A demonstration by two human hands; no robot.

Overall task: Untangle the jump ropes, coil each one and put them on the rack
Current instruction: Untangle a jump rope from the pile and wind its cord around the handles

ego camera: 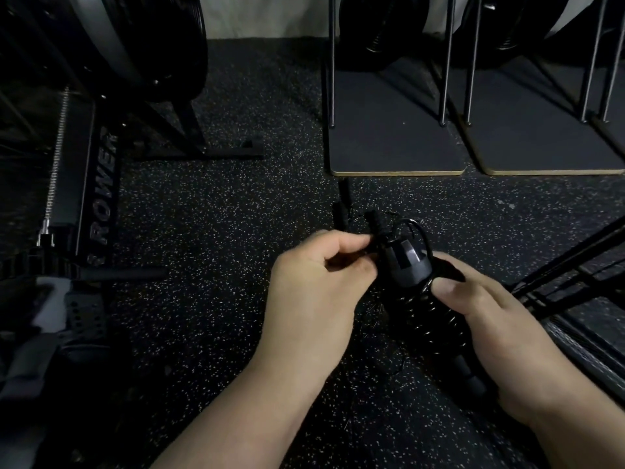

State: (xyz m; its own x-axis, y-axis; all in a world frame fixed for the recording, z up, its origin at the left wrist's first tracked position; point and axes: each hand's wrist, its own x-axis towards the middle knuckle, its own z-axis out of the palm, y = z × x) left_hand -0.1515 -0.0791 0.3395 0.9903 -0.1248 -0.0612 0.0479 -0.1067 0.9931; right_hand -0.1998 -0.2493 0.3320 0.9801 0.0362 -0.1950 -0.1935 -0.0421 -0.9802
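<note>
Two hands low centre, both on one black jump rope bundle (pixel 417 292). Right hand (pixel 500 319) grips the coiled bundle from its 3 o'clock side, thumb lying across the wraps, fingers curled under it. Left hand (pixel 314 282) sits at the bundle's 9 o'clock, thumb and forefinger pinched on something thin and dark at the bundle's top end, probably cord or a handle tip; too dark to say which. Bundle's long axis runs roughly 11 to 5 o'clock, the top end with a glossy black handle part (pixel 404 257) pointing away, the lower end poking out below the right palm. Right hand carries the load; left hand is nearer the free top end, so the next wrap or tuck likely falls to the left, feeding around that axis. More handles (pixel 341 208) lie on the speckled rubber floor (pixel 220 214) at 12 o'clock of the hands, just beyond the bundle, with thin cord trailing. Rower (pixel 101 184) at 9 to 10 o'clock, flat boards with metal uprights (pixel 395 130) at 12 to 1. Cannot tell which thing is the rack.
</note>
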